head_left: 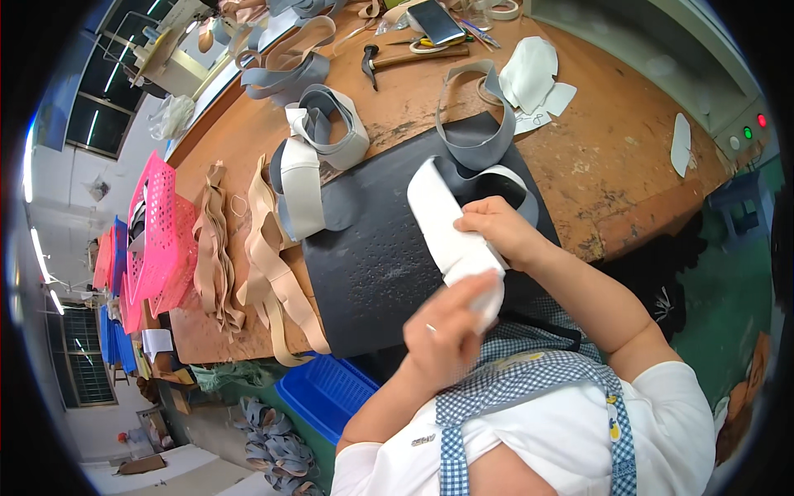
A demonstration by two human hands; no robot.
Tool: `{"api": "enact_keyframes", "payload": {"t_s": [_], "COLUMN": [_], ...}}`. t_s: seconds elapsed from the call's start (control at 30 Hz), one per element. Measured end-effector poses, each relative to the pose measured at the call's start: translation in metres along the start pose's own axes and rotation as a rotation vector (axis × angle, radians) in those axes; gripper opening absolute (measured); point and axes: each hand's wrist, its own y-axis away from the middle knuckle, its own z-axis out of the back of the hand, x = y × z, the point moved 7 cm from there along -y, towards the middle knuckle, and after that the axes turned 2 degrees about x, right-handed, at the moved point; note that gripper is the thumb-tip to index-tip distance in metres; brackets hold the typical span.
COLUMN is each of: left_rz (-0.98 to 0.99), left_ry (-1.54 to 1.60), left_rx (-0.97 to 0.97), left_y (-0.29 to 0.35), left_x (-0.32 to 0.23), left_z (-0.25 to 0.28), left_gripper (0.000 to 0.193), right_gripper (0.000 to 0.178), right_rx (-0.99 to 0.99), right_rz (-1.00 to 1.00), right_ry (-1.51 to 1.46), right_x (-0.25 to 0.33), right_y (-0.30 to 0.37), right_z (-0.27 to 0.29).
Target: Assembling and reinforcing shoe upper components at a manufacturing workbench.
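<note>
A wide band, white on one face and grey on the other [436,208], is bent into a loop above a black mat [372,273]. My right hand [503,233] is closed on its right edge, thumb lying over the white face. My left hand [451,326], wearing a ring and blurred by motion, grips the band's near end, where the white material bends over. Just beyond stands a grey loop [475,145] at the mat's far edge. Left of it, more white and grey bands [302,186] lie curled, partly over the mat.
Beige strips [277,289] and brown strips [217,256] lie at the left, beside a pink basket [153,240]. Farther back are a hammer [418,58], a phone [437,22] and white cut pieces [529,74]. A blue basket [327,393] sits below the table edge.
</note>
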Motion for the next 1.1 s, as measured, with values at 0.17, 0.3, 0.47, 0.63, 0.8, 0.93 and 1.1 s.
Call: {"api": "enact_keyframes", "payload": {"t_s": [0.17, 0.3, 0.47, 0.63, 0.8, 0.93, 1.1], "left_rz": [0.945, 1.091, 1.048, 0.921, 0.892, 0.900, 0.928], "left_ry": [0.286, 0.941, 0.801, 0.771, 0.710, 0.684, 0.654], "left_rx": [-0.229, -0.190, 0.006, -0.029, -0.023, -0.028, -0.080], "left_y": [0.005, 0.004, -0.005, -0.018, -0.013, -0.013, -0.009], "left_x": [0.072, 0.094, 0.084, 0.082, 0.089, 0.088, 0.102], "left_z": [0.021, 0.003, -0.008, -0.012, -0.018, -0.018, -0.011], "left_gripper": [0.018, 0.027, 0.042, 0.037, 0.033, 0.032, 0.025], "right_gripper": [0.037, 0.040, 0.037, 0.032, 0.028, 0.028, 0.028], "right_rx": [0.027, 0.142, 0.134, 0.130, 0.138, 0.115, 0.118], "right_rz": [-0.095, 0.051, 0.125, 0.110, 0.159, 0.110, 0.140], "right_ry": [-0.038, -0.116, 0.001, 0.044, 0.117, 0.021, 0.041], "right_x": [0.027, 0.039, 0.041, 0.032, 0.033, 0.032, 0.028], "right_y": [0.028, 0.062, 0.077, 0.075, 0.078, 0.079, 0.080], "right_z": [-0.021, -0.034, -0.031, -0.027, -0.028, -0.027, -0.029]}}
